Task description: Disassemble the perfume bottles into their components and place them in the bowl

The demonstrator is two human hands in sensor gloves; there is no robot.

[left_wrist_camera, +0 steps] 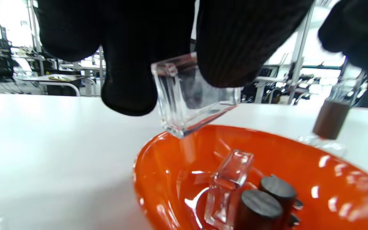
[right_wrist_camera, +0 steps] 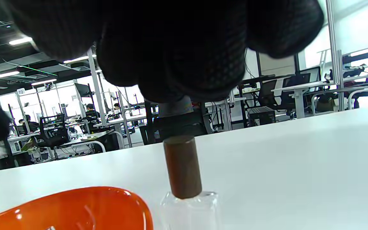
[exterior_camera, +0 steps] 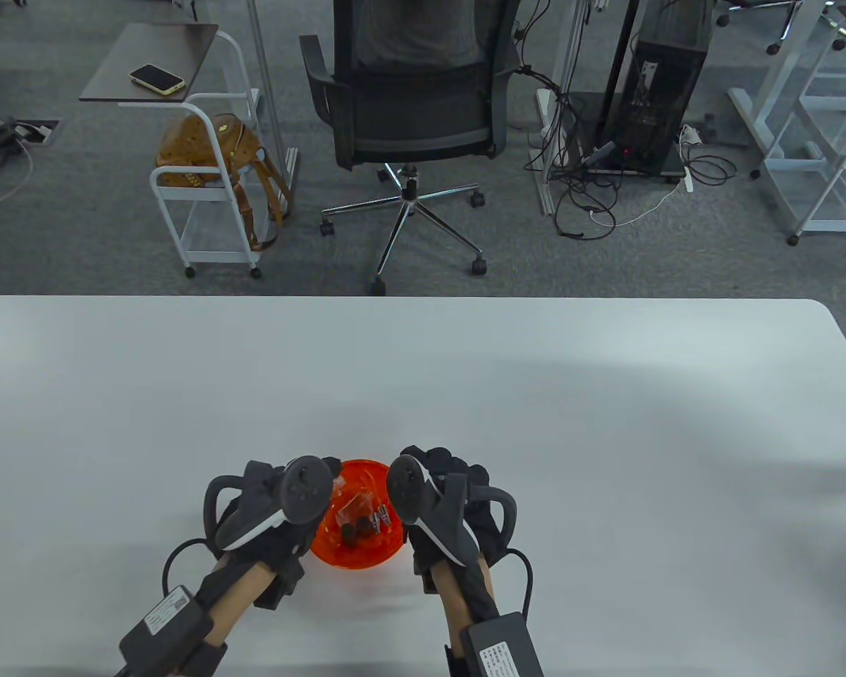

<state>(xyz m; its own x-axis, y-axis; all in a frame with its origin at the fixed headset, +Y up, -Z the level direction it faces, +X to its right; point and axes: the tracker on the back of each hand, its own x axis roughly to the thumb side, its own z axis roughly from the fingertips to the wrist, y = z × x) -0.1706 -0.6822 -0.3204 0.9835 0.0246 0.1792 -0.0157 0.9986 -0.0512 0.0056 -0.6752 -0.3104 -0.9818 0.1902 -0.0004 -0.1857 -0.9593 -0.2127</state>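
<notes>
My left hand [exterior_camera: 328,471] pinches a clear glass bottle body [left_wrist_camera: 193,102], tilted, just above the near rim of the orange bowl [left_wrist_camera: 299,153]. Inside the bowl [exterior_camera: 366,560] lie another clear glass piece [left_wrist_camera: 227,182] and two dark round caps [left_wrist_camera: 260,207]. Right of the bowl [right_wrist_camera: 75,204] a bottle [right_wrist_camera: 190,210] stands upright on the table with its brown cap [right_wrist_camera: 182,166] on. My right hand [right_wrist_camera: 184,64] hovers over that cap [left_wrist_camera: 331,119] with a gap below its fingers, holding nothing. In the table view the right hand [exterior_camera: 430,460] hides this bottle.
The white table [exterior_camera: 606,423] stretches wide around the bowl. Past its far edge stand a black office chair [exterior_camera: 412,106], a white cart [exterior_camera: 211,197] with a brown bag, and a computer tower [exterior_camera: 659,92].
</notes>
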